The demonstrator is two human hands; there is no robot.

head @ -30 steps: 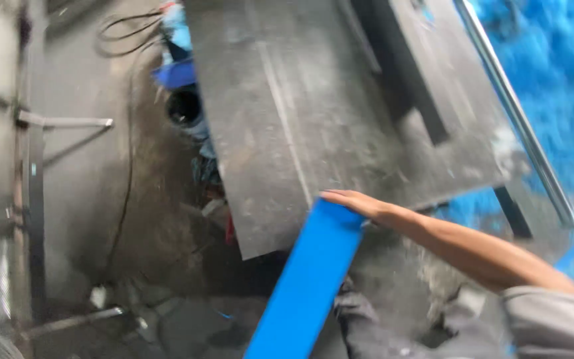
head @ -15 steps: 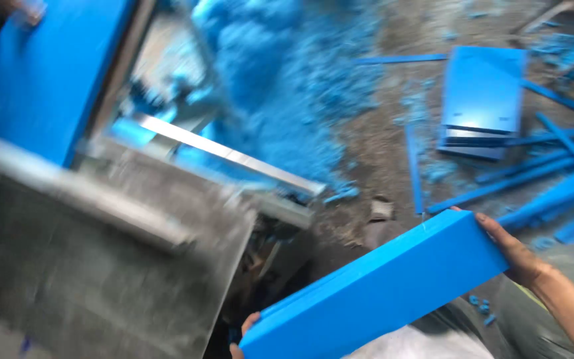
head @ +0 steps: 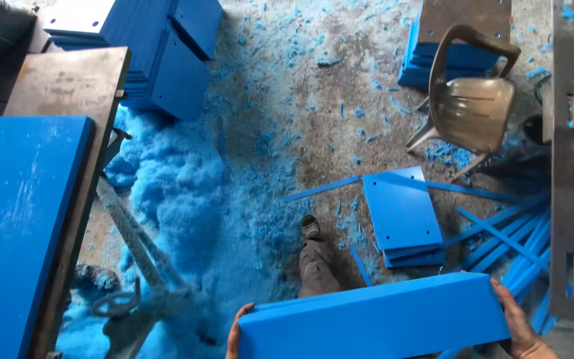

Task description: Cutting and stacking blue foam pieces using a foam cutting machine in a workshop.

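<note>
We held the blue slab (head: pixel 373 322) at 6 o'clock, left hand (head: pixel 235 332) and right hand (head: pixel 518 322) clamped on its ends. The frame edge cut off both palms, and the slab hid most fingers.

Left hand (head: pixel 234 332) and right hand (head: pixel 516 326) grip blue board (head: pixel 373 322) ends.

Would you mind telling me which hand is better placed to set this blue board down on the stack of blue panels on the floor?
Probably the right hand: it grips the blue board at the end nearest the stack of blue panels, while the left hand holds the far end.
</note>
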